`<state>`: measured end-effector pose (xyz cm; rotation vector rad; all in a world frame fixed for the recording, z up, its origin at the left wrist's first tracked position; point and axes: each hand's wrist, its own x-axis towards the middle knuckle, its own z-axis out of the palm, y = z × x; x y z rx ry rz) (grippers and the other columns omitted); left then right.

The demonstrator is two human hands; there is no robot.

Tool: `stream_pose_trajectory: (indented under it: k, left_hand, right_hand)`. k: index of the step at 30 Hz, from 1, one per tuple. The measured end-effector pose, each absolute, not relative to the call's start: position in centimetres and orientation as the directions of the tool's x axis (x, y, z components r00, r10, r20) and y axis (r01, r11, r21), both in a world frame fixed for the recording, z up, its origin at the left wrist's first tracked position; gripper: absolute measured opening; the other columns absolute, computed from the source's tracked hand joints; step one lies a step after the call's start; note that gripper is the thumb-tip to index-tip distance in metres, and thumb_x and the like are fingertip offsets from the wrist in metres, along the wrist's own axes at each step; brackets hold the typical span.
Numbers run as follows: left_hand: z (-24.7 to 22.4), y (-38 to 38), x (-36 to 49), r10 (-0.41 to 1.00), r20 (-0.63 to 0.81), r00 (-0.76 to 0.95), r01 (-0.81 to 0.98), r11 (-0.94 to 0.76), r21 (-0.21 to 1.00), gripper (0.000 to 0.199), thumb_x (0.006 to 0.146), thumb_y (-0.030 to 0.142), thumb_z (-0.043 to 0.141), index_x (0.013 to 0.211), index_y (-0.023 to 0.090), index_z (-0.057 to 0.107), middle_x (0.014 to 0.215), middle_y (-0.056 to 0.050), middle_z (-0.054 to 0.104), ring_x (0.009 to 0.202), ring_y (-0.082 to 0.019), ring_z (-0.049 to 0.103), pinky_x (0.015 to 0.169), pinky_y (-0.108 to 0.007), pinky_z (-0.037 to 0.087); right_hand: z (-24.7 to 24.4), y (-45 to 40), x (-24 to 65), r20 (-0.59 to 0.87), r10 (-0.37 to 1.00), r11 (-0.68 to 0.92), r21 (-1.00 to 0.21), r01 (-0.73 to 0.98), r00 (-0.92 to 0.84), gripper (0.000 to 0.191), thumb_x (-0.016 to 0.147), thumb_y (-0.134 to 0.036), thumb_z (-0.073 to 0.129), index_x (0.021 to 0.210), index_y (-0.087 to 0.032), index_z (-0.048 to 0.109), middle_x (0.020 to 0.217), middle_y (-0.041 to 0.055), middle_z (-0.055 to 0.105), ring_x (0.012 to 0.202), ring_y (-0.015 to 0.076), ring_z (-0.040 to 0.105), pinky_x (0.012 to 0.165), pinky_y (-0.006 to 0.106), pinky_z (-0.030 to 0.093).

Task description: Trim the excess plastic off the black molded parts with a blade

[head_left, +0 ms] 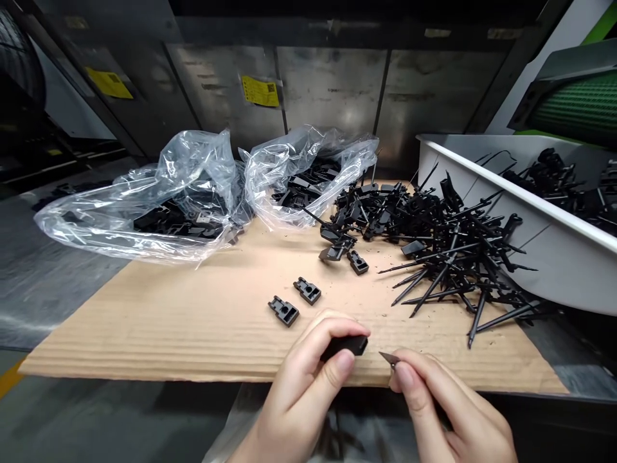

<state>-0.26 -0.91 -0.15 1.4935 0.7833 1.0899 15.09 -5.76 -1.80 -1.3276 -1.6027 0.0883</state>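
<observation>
We're gripping a small black plastic block (348, 347) in our left hand (308, 379), its end facing the pointed metal blade (388, 358) pinched in our right hand (434, 399), presumably for controlled trimming above the brown cardboard sheet (183, 328).

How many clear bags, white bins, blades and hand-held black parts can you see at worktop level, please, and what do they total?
Clear bags: 2
White bin: 1
Blade in the right hand: 1
Black part in the left hand: 1
Total: 5
</observation>
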Motion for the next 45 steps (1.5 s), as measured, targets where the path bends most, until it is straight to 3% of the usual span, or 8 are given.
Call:
stream_pose_trajectory:
  k: [4,22,30,34,45]
  left_hand:
    - [-0.1,-1.0,-0.5,0.907,0.217,0.361,-0.037,-0.218,0.975,0.019,0.089,0.016,0.050,0.099,0.027,0.062,0.098,0.001,0.059,0.100,-0.014,0.050,0.086,-0.016,0.037]
    - [-0.3,-1.0,-0.9,0.879,0.260,0.400,0.003,-0.285,0.959,0.022,0.089,0.012,0.048,0.101,0.027,0.060,0.099,0.000,0.058,0.101,-0.016,0.049,0.088,-0.020,0.037]
    - [-0.5,-1.0,-0.7,0.867,0.300,0.398,0.034,-0.341,0.940,0.025,0.087,0.008,0.048,0.101,0.026,0.059,0.099,0.000,0.057,0.100,-0.016,0.049,0.086,-0.020,0.037]
    - [-0.6,-0.8,-0.6,0.853,0.323,0.410,0.051,-0.375,0.926,0.026,0.088,0.007,0.047,0.102,0.026,0.057,0.100,0.001,0.056,0.101,-0.015,0.049,0.088,-0.019,0.036]
    - [-0.9,-0.9,-0.7,0.829,0.362,0.427,0.076,-0.432,0.899,0.028,0.088,0.005,0.045,0.104,0.026,0.054,0.101,0.001,0.053,0.101,-0.014,0.048,0.088,-0.021,0.036]
  right_hand:
    - [-1.5,-5.1,15.2,0.679,0.733,0.483,-0.491,0.725,-0.028,0.019,0.080,-0.008,0.056,0.097,-0.014,0.059,0.077,0.0052,0.069,0.065,0.0128,0.066,0.062,0.018,0.052]
    - [-1.2,-4.8,15.5,0.659,0.749,0.484,-0.475,0.735,-0.067,0.015,0.080,-0.009,0.055,0.094,-0.014,0.060,0.070,0.0043,0.065,0.060,0.0134,0.063,0.057,0.021,0.050]
    - [-0.5,-4.9,14.7,0.477,0.879,0.386,-0.728,0.567,0.014,0.016,0.084,-0.016,0.049,0.075,-0.021,0.062,0.057,-0.0029,0.057,0.049,0.0092,0.057,0.051,0.015,0.047]
    - [-0.5,-5.3,14.7,0.454,0.891,0.365,-0.723,0.586,0.005,0.016,0.084,-0.017,0.050,0.075,-0.020,0.062,0.055,-0.0032,0.051,0.046,0.0087,0.051,0.057,0.016,0.048]
    - [-0.6,-5.5,14.6,0.418,0.908,0.334,-0.764,0.552,0.030,0.017,0.085,-0.018,0.048,0.082,-0.022,0.064,0.063,-0.0012,0.059,0.055,0.0105,0.057,0.059,0.017,0.047]
